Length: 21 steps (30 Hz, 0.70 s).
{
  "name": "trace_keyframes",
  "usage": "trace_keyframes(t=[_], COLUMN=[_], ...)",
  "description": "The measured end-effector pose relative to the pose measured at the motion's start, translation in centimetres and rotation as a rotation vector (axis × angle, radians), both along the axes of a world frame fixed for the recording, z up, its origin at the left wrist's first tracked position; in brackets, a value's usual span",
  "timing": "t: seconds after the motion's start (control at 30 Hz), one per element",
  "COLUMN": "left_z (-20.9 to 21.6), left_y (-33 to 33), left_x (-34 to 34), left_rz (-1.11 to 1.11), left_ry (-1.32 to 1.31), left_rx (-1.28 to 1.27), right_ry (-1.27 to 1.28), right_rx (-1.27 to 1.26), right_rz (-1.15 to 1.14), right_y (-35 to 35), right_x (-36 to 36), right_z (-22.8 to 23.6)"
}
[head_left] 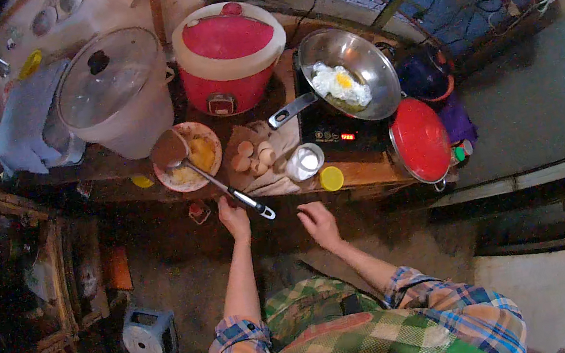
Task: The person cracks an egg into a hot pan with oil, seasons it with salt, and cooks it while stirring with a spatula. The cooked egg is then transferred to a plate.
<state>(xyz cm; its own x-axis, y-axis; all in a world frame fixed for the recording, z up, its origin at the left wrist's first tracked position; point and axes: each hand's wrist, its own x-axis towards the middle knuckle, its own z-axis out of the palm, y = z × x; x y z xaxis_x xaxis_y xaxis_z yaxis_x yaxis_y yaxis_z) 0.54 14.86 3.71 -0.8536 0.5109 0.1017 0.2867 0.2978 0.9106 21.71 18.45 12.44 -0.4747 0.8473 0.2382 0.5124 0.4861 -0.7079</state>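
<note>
My left hand (234,219) is at the counter's front edge, just below the handle of a metal spatula (229,190). Its fingertips are hidden, so I cannot tell whether it touches anything. The spatula lies across a patterned plate (162,177) of yellow food (202,154), its handle jutting over the edge. To the right, my right hand (320,224) hangs in front of the counter, fingers loosely bent and apart, holding nothing. Beyond it, a steel frying pan (374,77) with a fried egg (342,86) sits on a lit induction cooktop (325,141). Eggshells (255,157) lie beside the plate.
A white tub (305,162) of white powder and a yellow lid (331,178) stand near the counter edge. Behind are a red rice cooker (231,85) and a large lidded bucket (118,117). A red pan lid (422,141) leans right. A stool (149,336) stands on the floor.
</note>
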Motion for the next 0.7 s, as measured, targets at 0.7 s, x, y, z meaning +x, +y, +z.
trace_keyframes(t=[0.7], left_z=[3.8], left_y=[-12.8], left_x=[8.8], left_rz=[-0.397], left_ry=[-0.425], left_rx=[-0.055], right_ry=[-0.193], right_rx=[-0.274], right_rz=[-0.194], right_y=[15.2], right_x=[0.8], right_z=[1.8])
